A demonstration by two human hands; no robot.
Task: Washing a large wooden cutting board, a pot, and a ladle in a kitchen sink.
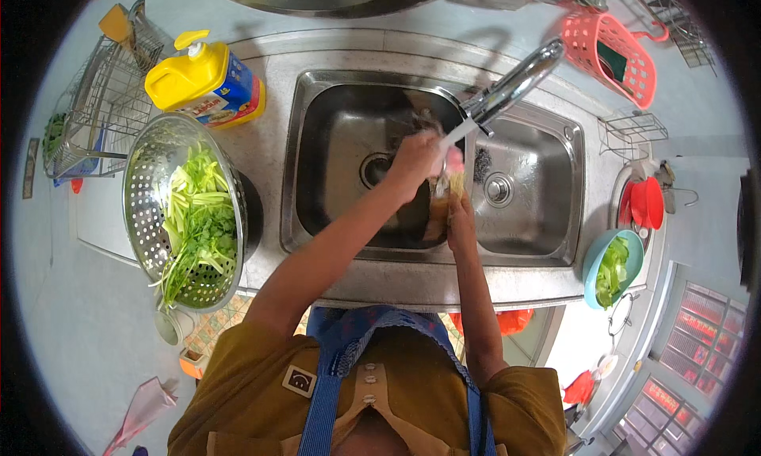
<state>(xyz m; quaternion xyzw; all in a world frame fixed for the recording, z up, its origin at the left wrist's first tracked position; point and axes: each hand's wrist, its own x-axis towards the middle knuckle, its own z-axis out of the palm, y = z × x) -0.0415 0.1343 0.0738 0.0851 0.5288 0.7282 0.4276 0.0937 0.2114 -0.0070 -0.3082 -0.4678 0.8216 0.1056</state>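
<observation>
My left hand [417,159] is over the right side of the larger steel sink basin [333,153], beside the water running from the chrome faucet [514,78]. Whether its fingers grip anything is hidden by blur and water. Just below it, my right hand [460,218] holds a small pale-yellow item [456,181] with a pink part at its upper end. Its exact kind cannot be told. Both hands are close together near the divider between the two basins, and the water stream [459,133] falls between them.
Left of the sink, a perforated steel colander [138,218] holds cut celery [196,200], near a yellow pump jug [187,84] and a wire rack [101,111]. The smaller basin [529,218] has dark bits. At right are a turquoise bowl [590,272] of leaves and a pink basket [639,64].
</observation>
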